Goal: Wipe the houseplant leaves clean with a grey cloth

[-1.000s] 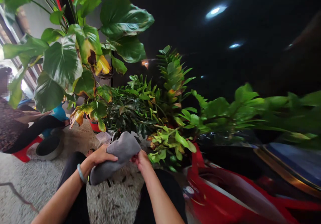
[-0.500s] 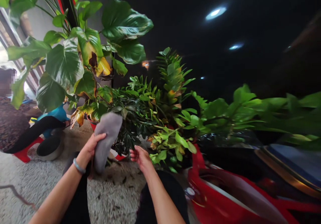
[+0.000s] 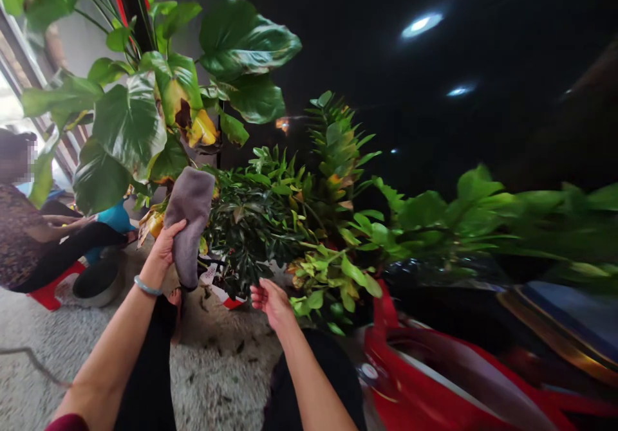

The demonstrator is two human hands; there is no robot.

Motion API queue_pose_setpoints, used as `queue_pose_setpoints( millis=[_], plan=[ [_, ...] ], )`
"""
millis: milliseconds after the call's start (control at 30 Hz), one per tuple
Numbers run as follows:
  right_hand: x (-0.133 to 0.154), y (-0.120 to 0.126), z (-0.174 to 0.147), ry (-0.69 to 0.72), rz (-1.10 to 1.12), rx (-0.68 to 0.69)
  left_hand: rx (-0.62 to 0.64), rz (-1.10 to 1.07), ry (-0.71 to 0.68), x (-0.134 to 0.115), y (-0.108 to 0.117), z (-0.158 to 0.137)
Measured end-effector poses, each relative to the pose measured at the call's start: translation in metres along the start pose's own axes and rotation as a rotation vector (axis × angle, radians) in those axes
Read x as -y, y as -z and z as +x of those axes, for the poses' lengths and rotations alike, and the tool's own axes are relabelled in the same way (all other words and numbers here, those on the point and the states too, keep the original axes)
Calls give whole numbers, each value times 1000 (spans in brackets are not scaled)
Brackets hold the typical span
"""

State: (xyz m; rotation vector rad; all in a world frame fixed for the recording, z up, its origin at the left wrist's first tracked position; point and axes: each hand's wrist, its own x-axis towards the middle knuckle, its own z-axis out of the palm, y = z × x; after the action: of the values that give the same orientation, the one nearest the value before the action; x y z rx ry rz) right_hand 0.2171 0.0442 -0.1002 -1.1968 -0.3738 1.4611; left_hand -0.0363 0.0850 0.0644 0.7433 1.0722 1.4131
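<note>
My left hand (image 3: pixel 167 246), with a bracelet on its wrist, grips a soft grey insole (image 3: pixel 191 215) along its left edge. The insole stands nearly upright in front of the plants, its flat fuzzy face turned to me. Lower and to the right, my right hand (image 3: pixel 271 302) has its fingers curled together. Its fingertips are close to dark green leaves (image 3: pixel 241 251); whether they pinch something small I cannot make out. The two hands are apart, and the right one does not touch the insole.
Large-leaved potted plants (image 3: pixel 128 122) stand ahead. A red bag (image 3: pixel 400 379) sits at my right. On the left, another person (image 3: pixel 24 231) sits on a red stool (image 3: pixel 55 286) beside a dark bucket (image 3: pixel 96 283). Leaf bits lie on the concrete floor (image 3: pixel 217 366).
My left hand has lifted the insole up and a little to the left, turning its face toward me. My right hand has stayed almost in place.
</note>
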Motion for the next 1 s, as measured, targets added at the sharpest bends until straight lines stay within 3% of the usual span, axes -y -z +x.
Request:
queue_pose_setpoints(
  millis=[100,200,300,367,433,567,667,800,900,1000],
  plan=[
    [0,1,1,-8,-7,-6,-126,41,57,36,8,-5],
    [1,6,3,-28,-40,-35,-219,91,191,88,32,-35],
    [1,9,4,-36,-54,-44,-200,107,303,114,49,-66],
    [2,10,4,-38,-49,-30,-168,78,296,106,49,-77],
    [2,9,3,-42,-44,-9,-155,37,192,81,38,-77],
    [2,6,1,-34,-37,8,-106,-43,-99,22,6,-47],
    [3,5,0,-26,-21,-7,-96,-35,-86,16,-6,-22],
    [5,6,-2,-10,-33,-29,-179,135,149,69,9,-29],
    [7,10,-3,-10,-65,-51,-116,157,391,117,27,-62],
    [11,16,-7,-31,-116,-69,-53,55,458,140,34,-89]
  ],
)
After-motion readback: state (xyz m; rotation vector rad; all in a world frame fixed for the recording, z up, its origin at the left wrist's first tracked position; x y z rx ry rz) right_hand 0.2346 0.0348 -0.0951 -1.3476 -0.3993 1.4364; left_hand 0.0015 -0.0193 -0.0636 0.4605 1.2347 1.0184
